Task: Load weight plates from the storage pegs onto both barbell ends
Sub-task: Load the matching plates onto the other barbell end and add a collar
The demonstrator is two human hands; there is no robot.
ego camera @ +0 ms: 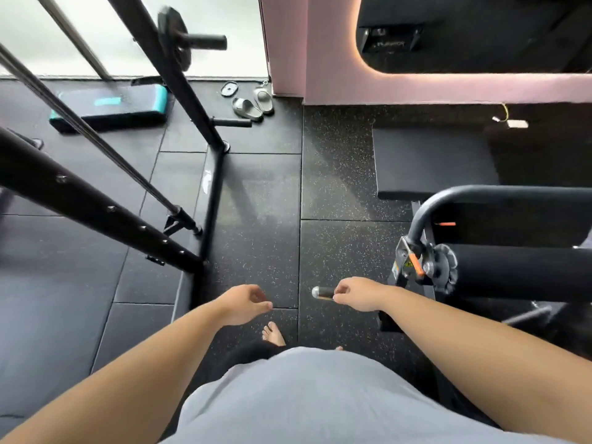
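Observation:
A black weight plate hangs on an upper storage peg of the black rack upright. A lower peg on the same upright is bare. My left hand hangs over the floor with its fingers loosely curled and nothing in it. My right hand is also loosely curled, right beside a short chrome-tipped peg that sticks out from the machine on the right; the fingers are not wrapped around it. No barbell end is clearly in view.
The rack's base bar and slanted posts fill the left. A padded machine with a roller and a flat pad stands on the right. A step platform, slippers and a small disc lie far off.

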